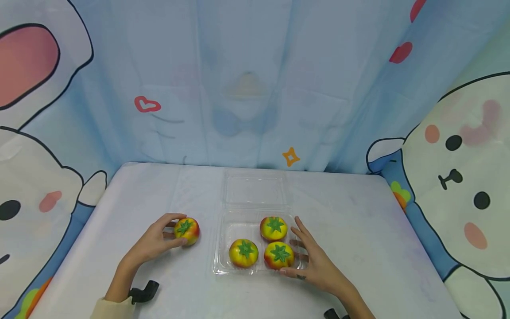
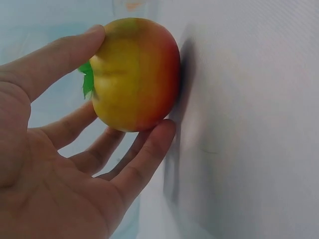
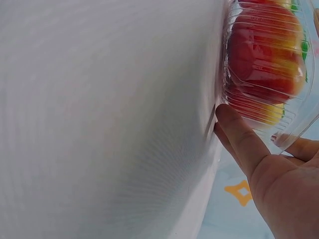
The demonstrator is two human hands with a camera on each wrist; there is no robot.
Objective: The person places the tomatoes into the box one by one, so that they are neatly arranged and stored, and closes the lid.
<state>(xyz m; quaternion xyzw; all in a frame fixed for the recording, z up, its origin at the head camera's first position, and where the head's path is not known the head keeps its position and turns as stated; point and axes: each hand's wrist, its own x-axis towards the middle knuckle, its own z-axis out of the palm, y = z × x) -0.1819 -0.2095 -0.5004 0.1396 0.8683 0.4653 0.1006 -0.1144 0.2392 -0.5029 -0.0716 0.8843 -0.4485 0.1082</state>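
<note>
My left hand [image 1: 153, 241] holds a yellow-red tomato [image 1: 187, 231] with a green leafy top, left of the clear plastic box [image 1: 221, 266]. Thumb and fingers span the tomato in the left wrist view, where it shows close to the white tabletop. Around the right front corner of the box, my right hand [image 1: 316, 263] grips its rim and side wall. Three similar tomatoes sit in the box: one front left [image 1: 243, 253], one front right [image 1: 279, 255], and one behind that [image 1: 273, 228]. Through the ribbed wall, the right wrist view shows red and yellow tomatoes [image 3: 264, 55].
The box's clear lid [image 1: 256, 188] lies folded back toward the far edge of the white-covered table [image 1: 358, 212]. Behind it hangs a blue curtain [image 1: 247, 53] with cartoon prints. Dark wrist-camera mounts [image 1: 145, 292] show by the wrists.
</note>
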